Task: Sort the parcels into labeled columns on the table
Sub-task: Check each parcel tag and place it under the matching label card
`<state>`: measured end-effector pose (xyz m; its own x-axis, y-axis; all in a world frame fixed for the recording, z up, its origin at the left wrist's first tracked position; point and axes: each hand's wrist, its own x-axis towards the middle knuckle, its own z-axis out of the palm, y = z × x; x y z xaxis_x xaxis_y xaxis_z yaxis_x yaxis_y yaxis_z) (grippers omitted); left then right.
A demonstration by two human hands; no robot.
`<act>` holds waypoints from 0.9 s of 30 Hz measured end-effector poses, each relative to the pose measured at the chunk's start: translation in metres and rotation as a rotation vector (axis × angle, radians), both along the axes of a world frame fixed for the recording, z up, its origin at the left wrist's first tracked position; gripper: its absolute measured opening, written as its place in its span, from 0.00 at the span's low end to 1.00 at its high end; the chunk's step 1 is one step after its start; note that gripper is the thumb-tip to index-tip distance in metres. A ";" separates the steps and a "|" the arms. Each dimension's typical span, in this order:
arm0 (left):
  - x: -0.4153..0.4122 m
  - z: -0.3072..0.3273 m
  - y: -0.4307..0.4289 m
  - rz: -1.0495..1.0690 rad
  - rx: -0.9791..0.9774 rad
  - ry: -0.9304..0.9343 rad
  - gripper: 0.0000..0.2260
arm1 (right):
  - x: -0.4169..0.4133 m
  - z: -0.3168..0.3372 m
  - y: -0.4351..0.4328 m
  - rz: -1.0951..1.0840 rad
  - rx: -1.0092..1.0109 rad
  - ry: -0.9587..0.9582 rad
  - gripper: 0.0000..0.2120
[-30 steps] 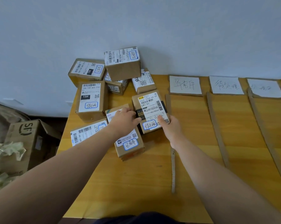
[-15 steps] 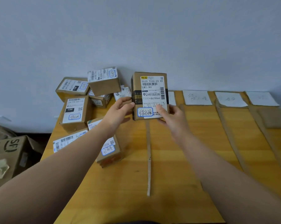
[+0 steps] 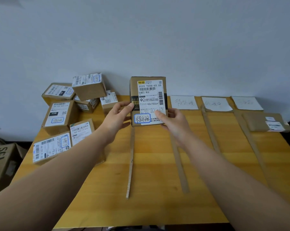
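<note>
I hold a brown parcel (image 3: pixel 148 97) upright above the table, its white shipping label and a blue-framed handwritten tag facing me. My left hand (image 3: pixel 118 116) grips its left edge and my right hand (image 3: pixel 173 120) grips its lower right corner. A heap of several labelled brown parcels (image 3: pixel 61 114) lies on the left part of the wooden table (image 3: pixel 149 164). Cardboard strips (image 3: pixel 131 162) split the table into columns. White handwritten column labels (image 3: pixel 184 102) lie along the far edge. One flat parcel (image 3: pixel 266 122) rests in a far right column.
A grey wall stands right behind the table. To the left, below the table edge, sits an open cardboard box (image 3: pixel 0 162) on the floor. More column labels (image 3: pixel 216 104) and a further cardboard strip (image 3: pixel 211 130) lie to the right.
Both hands lifted the parcel off the heap and raised it upright in front of me. My view swung right, revealing more columns and the flat parcel on the far right.
</note>
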<state>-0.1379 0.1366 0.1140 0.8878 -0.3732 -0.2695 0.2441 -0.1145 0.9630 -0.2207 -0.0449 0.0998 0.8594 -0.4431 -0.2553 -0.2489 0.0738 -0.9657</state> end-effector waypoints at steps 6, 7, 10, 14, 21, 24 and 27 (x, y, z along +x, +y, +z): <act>-0.025 -0.017 -0.025 0.019 0.055 0.042 0.13 | -0.023 -0.009 -0.024 0.040 -0.028 0.065 0.24; -0.030 -0.020 -0.029 0.021 0.063 0.052 0.13 | -0.027 -0.011 -0.028 0.046 -0.023 0.074 0.23; -0.042 -0.027 -0.040 0.014 0.079 0.090 0.14 | -0.036 -0.016 -0.036 0.057 0.043 0.101 0.22; -0.043 -0.032 -0.054 -0.033 0.133 0.114 0.14 | -0.038 -0.021 -0.044 0.064 0.058 0.169 0.29; -0.024 -0.043 -0.076 -0.118 0.218 0.158 0.17 | -0.026 -0.029 -0.057 0.012 0.036 0.235 0.25; -0.018 -0.051 -0.087 -0.150 0.252 0.169 0.16 | -0.022 -0.037 -0.063 -0.016 0.067 0.262 0.22; -0.015 -0.059 -0.099 -0.202 0.288 0.175 0.16 | -0.024 -0.046 -0.073 -0.054 0.105 0.279 0.22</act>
